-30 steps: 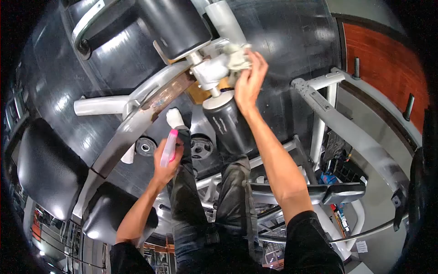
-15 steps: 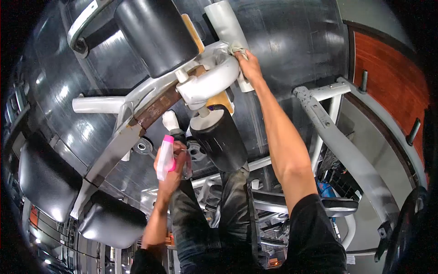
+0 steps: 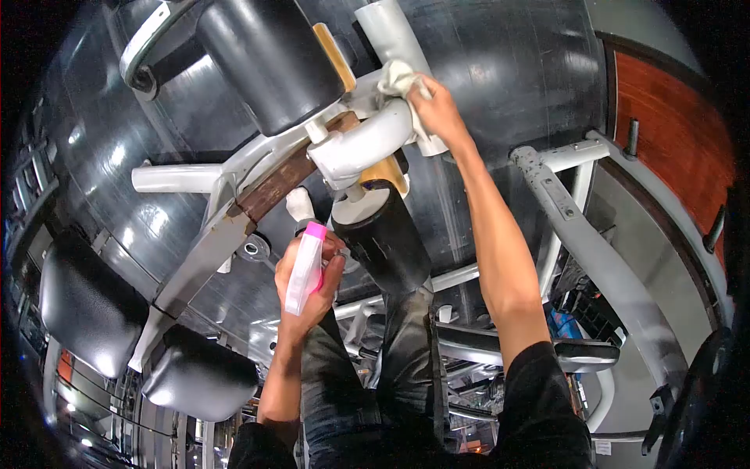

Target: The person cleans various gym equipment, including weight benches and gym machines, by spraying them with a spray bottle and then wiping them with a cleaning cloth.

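Note:
My left hand [image 3: 312, 277] is wrapped round a spray bottle with a white and pink trigger head [image 3: 307, 270], left of the lower black foam roller [image 3: 383, 234]. The bottle's body is mostly hidden by my fingers. Up at the right, my right hand [image 3: 439, 109] grips a whitish cloth [image 3: 400, 82]. That cloth lies against the grey-white metal frame, where a curved arm [image 3: 367, 144] meets a thick tube [image 3: 394, 39]. A larger black roller [image 3: 269, 62] sits to the left of the cloth.
Two black padded cushions [image 3: 90, 301] [image 3: 199, 375] are fixed to the frame's left end. A grey metal rack [image 3: 594, 234] with pegs stands at the right. Dark rubber flooring [image 3: 508, 62] lies beneath, and a weight plate [image 3: 254, 248] shows near my feet.
My right hand has shifted slightly, and more of the crumpled cloth shows above the curved arm. My left hand has moved a little right with the spray bottle, nearer the lower roller.

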{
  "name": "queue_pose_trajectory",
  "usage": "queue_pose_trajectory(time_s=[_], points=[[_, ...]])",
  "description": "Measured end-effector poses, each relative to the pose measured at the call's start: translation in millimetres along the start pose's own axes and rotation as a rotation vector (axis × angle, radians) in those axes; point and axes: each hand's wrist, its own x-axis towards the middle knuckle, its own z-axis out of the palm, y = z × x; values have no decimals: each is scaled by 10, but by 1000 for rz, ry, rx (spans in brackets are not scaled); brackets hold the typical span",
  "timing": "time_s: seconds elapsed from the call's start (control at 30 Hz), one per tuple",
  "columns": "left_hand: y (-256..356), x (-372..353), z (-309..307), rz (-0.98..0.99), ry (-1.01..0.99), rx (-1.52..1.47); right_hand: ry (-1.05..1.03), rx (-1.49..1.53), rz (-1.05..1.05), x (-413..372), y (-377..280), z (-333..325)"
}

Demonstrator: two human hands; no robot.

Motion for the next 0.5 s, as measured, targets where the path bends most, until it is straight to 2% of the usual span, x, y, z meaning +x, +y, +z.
queue_pose_trajectory(time_s=[0.03, 0.1, 0.17, 0.23, 0.3, 0.37, 0.43, 0.5], points=[[-2, -18, -8, 0, -2, -1, 1, -1, 1, -12, 8, 13], [-11, -38, -20, 5, 21, -46, 93, -274, -65, -9, -55, 49], [31, -43, -50, 30, 9, 6, 82, -269, -141, -203, -241, 83], [50, -61, -83, 54, 1, 61, 65, -497, -404, -555, -540, 117], [55, -112, -128, -12, 12, -3, -60, -343, -461, -937, -804, 213], [20, -164, -189, -39, 26, -45, -328, -132, -337, -1202, -1022, 329], [58, -185, -278, 13, 23, 36, -339, -220, -416, -1170, -1219, 452], [76, -218, -381, 0, 44, 41, 24, -248, -780, -776, -1420, 590]])
